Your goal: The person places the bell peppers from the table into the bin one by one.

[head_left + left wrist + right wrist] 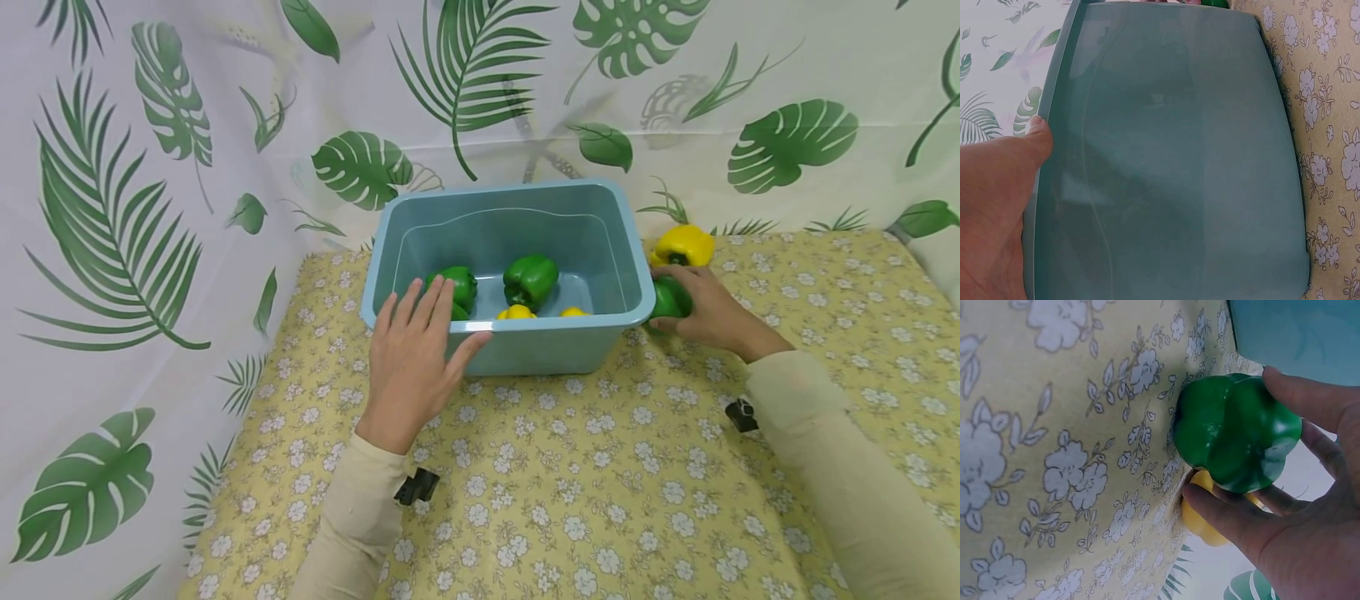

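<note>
My right hand (pixel 712 312) grips a green bell pepper (pixel 1229 431), thumb on one side and fingers on the other. The pepper is low over the tablecloth, just outside the right end of a blue plastic bin (pixel 540 352). A yellow bell pepper (pixel 688 243) lies just beyond it, partly behind the fingers in the right wrist view. My left hand (pixel 416 362) rests over the bin's near rim at the left, fingers extended and thumb along the edge. Inside the bin are a green bell pepper (pixel 531 279), another green one (pixel 462 285) by the left fingers, and partly hidden yellow ones (pixel 517 312).
A yellow flowered tablecloth (pixel 540 500) covers the table. Behind and to the left hangs a white leaf-print cloth (pixel 247 167), close to the bin's far side. Small black devices (pixel 417 486) sit at both wrists.
</note>
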`<action>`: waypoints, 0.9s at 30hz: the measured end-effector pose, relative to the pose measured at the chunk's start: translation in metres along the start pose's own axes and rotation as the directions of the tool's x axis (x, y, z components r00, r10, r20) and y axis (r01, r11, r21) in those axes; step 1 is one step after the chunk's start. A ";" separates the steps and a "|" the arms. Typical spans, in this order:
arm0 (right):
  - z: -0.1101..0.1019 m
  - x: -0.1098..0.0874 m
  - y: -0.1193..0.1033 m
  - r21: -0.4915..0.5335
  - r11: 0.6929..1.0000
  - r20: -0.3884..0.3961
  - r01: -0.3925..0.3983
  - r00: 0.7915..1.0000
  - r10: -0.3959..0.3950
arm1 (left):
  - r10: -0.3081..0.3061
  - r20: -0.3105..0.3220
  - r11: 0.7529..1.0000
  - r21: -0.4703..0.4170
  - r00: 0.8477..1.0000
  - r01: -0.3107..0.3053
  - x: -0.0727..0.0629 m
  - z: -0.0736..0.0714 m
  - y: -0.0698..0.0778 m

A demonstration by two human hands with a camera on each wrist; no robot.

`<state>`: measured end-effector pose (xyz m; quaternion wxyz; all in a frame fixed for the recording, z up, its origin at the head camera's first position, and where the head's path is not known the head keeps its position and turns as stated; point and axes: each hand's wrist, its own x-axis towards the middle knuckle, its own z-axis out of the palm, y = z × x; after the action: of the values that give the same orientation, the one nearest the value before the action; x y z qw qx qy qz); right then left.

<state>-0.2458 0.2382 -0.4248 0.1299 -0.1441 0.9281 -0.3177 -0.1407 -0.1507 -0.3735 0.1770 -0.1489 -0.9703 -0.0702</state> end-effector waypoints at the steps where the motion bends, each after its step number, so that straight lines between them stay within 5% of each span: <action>1: 0.000 0.000 0.000 0.001 1.000 0.000 -0.004 1.000 0.004 | 0.000 -0.001 1.000 -0.002 1.000 0.000 0.000 0.000 0.000; 27: 0.000 -0.001 0.004 -0.007 1.000 0.024 0.008 1.000 -0.008 | -0.008 0.002 1.000 0.002 1.000 0.008 -0.001 -0.001 0.001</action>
<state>-0.2461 0.2416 -0.4267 0.1393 -0.1519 0.9271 -0.3132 -0.1397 -0.1501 -0.3731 0.1758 -0.1450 -0.9712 -0.0695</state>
